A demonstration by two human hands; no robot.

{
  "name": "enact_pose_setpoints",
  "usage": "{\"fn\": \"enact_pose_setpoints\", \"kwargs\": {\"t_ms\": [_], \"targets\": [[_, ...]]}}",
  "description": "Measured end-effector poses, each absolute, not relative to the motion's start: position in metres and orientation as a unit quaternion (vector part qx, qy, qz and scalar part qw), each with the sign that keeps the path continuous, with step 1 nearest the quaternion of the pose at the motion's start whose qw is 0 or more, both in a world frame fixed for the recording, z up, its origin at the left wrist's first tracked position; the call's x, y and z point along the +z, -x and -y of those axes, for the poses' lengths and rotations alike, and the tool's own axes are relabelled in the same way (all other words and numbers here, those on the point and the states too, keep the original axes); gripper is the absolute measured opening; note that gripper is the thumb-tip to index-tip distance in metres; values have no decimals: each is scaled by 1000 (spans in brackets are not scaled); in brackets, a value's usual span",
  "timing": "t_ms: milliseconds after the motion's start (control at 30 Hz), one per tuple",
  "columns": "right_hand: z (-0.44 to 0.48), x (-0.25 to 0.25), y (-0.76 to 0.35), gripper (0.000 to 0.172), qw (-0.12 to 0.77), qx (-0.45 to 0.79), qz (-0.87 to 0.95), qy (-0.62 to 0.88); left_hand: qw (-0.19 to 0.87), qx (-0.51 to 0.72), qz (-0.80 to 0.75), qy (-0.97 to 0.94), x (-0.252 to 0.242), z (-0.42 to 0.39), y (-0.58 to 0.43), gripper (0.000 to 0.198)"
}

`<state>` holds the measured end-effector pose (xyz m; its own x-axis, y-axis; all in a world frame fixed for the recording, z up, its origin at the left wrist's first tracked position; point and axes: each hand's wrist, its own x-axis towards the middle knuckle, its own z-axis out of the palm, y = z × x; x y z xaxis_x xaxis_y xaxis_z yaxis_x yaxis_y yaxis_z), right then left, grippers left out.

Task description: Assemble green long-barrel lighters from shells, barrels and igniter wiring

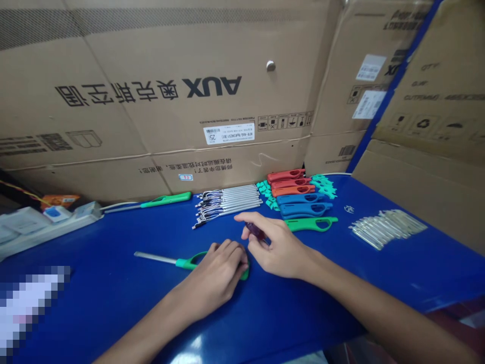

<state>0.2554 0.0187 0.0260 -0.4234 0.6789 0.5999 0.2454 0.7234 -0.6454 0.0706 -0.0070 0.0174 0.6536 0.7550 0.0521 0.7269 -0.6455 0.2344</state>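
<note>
My left hand [223, 268] is closed over the handle end of a green long-necked lighter [193, 261], holding it down on the blue table. The lighter's metal tube points left, and its rear end shows past my fingers. Just to the right, my right hand [278, 246] is raised over the table, its fingers wrapped round a dark red tool handle [255, 231]. The tip of that tool is hidden or too small to make out. Behind my right hand lies a green lighter shell [312, 224], in front of blue shells [305, 208] and red-orange shells [291, 190].
Metal tubes with wires [235, 200] lie at the back, beside small teal parts [271, 201]. Another green lighter [166, 199] lies farther left, near a white power strip [49, 222]. Clear-looking strips [388, 227] lie right. Cardboard boxes [159, 121] wall the back.
</note>
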Motion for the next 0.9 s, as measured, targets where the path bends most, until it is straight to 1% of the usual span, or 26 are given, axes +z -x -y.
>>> {"fn": "enact_pose_setpoints", "kwargs": {"t_ms": [133,500,667,900], "targets": [[-19,26,-255,49,455,229,812,285,90,53,-410,-906,21,7,-72,22],[-19,25,-256,48,422,226,826,299,-12,25,-409,-912,13,4,-72,24],[-20,24,-256,49,415,221,831,296,-28,27,-396,-917,18,5,-70,24],[-19,23,-255,49,406,226,832,304,-43,-42,-396,-916,24,6,-71,27]]}}
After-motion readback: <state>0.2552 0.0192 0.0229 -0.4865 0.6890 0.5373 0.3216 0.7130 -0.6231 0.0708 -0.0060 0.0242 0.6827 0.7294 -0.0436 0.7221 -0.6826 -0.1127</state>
